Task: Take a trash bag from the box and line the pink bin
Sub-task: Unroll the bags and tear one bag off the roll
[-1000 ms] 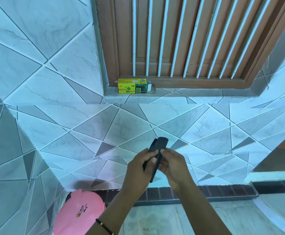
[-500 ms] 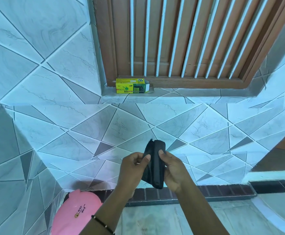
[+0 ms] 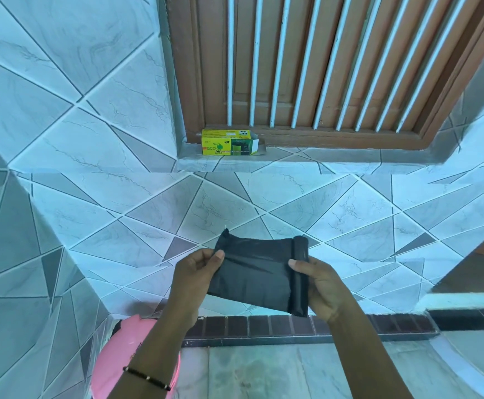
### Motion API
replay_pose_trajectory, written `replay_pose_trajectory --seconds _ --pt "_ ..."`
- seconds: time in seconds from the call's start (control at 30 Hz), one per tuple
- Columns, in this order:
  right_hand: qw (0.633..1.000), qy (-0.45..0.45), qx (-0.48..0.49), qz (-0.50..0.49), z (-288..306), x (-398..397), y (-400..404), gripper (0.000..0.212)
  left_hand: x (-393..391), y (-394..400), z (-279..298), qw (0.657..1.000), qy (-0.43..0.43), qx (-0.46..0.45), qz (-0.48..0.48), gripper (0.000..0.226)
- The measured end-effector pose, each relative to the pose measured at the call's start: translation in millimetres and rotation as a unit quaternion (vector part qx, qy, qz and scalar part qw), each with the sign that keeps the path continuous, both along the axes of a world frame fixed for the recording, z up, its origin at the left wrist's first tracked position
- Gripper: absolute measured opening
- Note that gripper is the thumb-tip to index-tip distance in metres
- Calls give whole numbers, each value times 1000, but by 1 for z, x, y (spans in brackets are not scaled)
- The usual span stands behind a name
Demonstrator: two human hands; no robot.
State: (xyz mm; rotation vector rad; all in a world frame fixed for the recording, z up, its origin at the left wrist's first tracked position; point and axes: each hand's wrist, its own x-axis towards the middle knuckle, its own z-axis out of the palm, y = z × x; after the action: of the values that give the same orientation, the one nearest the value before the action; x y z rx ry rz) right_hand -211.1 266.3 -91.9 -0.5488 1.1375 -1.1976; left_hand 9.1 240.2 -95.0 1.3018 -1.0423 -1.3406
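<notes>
A black trash bag (image 3: 259, 272) is held in front of me, partly unrolled into a flat sheet, with the rest still rolled along its right edge. My left hand (image 3: 196, 272) pinches the loose left edge. My right hand (image 3: 318, 283) grips the rolled part. The yellow-green trash bag box (image 3: 229, 142) lies on the window ledge, its right end flap open. The pink bin (image 3: 125, 358) stands on the floor at the lower left, lid on, partly hidden behind my left forearm.
A tiled wall (image 3: 321, 205) fills the view ahead and a second tiled wall closes in at the left. Above the ledge is a brown wooden window frame with white bars (image 3: 307, 67). A dark brick strip (image 3: 292, 326) runs along the floor edge.
The bag was a narrow roll held upright between both hands. My hands have moved apart sideways, unrolling it into a wide flat sheet. The view has tilted slightly.
</notes>
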Motion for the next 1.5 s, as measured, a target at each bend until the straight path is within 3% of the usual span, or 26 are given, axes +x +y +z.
replay_pose_trajectory --seconds 0.07,0.17,0.23,0.3,0.6,0.73,0.9,1.03,1.13,1.27,1.4,1.5 --pt "1000 2 -29 4 3 -1 1 45 4 1 3 998 16 41 -55 23" --pt "998 -5 -56 40 8 7 5 46 4 2 2 979 66 116 -157 59" --pt "996 -11 -57 65 10 17 7 44 -3 6 -2 972 66 117 -195 75" --pt "996 -15 -52 75 9 24 8 44 -10 9 -3 980 37 88 -175 79" --pt "997 2 25 72 1 5 11 48 22 1 9 999 -38 15 -18 29" --pt "994 52 -4 100 10 1 8 42 42 0 9 996 -88 -3 -6 31" --pt "997 51 -32 42 15 2 6 33 54 -2 9 988 -142 -11 56 31" --pt "994 84 -57 42 21 7 9 25 52 0 8 942 -306 -63 119 48" --pt "986 120 -61 94 25 27 11 32 26 5 14 948 -279 -152 35 39" --pt "985 102 -51 129 26 47 9 32 -13 10 16 949 -227 -164 -147 20" --pt "988 55 -55 134 28 44 8 44 -21 6 8 947 -227 -164 -156 4" --pt "989 19 -54 137 31 39 8 47 -19 5 13 954 -196 -169 -151 9"
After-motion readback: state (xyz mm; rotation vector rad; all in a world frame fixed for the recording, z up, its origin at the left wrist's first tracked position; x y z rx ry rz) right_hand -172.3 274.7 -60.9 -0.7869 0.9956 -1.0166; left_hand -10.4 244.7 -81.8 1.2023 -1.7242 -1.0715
